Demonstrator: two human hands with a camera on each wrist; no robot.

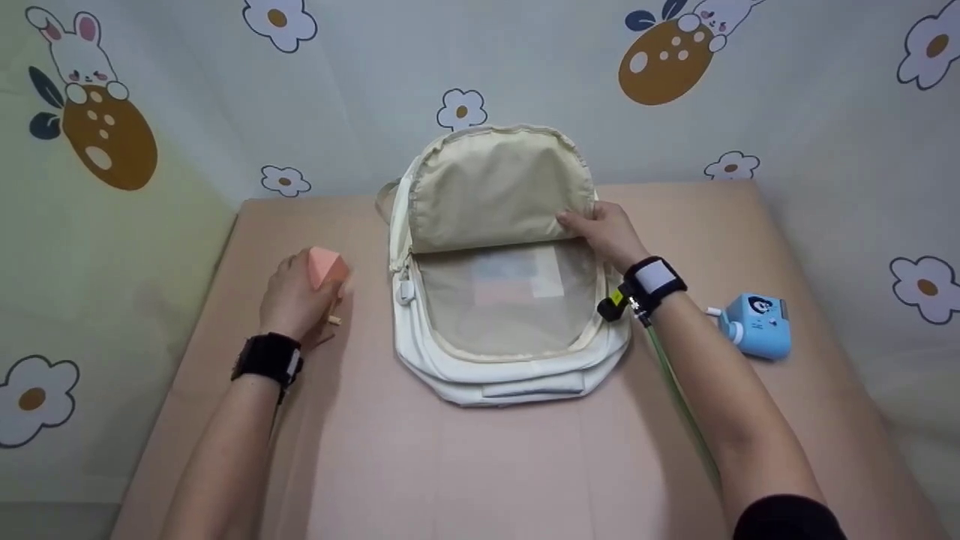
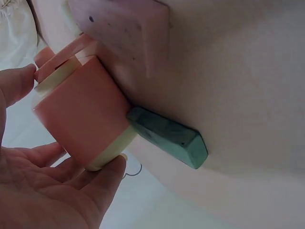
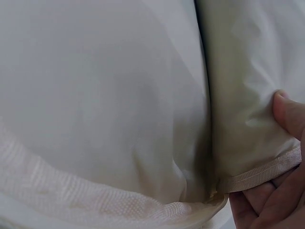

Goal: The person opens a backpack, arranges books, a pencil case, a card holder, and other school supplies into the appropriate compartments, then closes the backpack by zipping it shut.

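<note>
A cream backpack (image 1: 510,375) lies with its front flap (image 1: 499,191) folded up and back. My right hand (image 1: 607,232) pinches the flap's right edge, and in the right wrist view the thumb (image 3: 288,112) presses the inner lining with fingers behind the trim. On the left, my left hand (image 1: 296,292) holds a pink hand-crank pencil sharpener (image 2: 88,112), thumb at the crank end and fingers around its cream base. Beside it in the left wrist view are a dark green block (image 2: 167,136) and a speckled purple-pink block (image 2: 126,24).
A blue hand-crank pencil sharpener (image 1: 761,326) stands on the table (image 1: 495,465) at the right, beyond my right forearm. Pale and pinkish patches show inside the backpack opening. A patterned cloth (image 1: 375,97) hangs behind the table's far edge.
</note>
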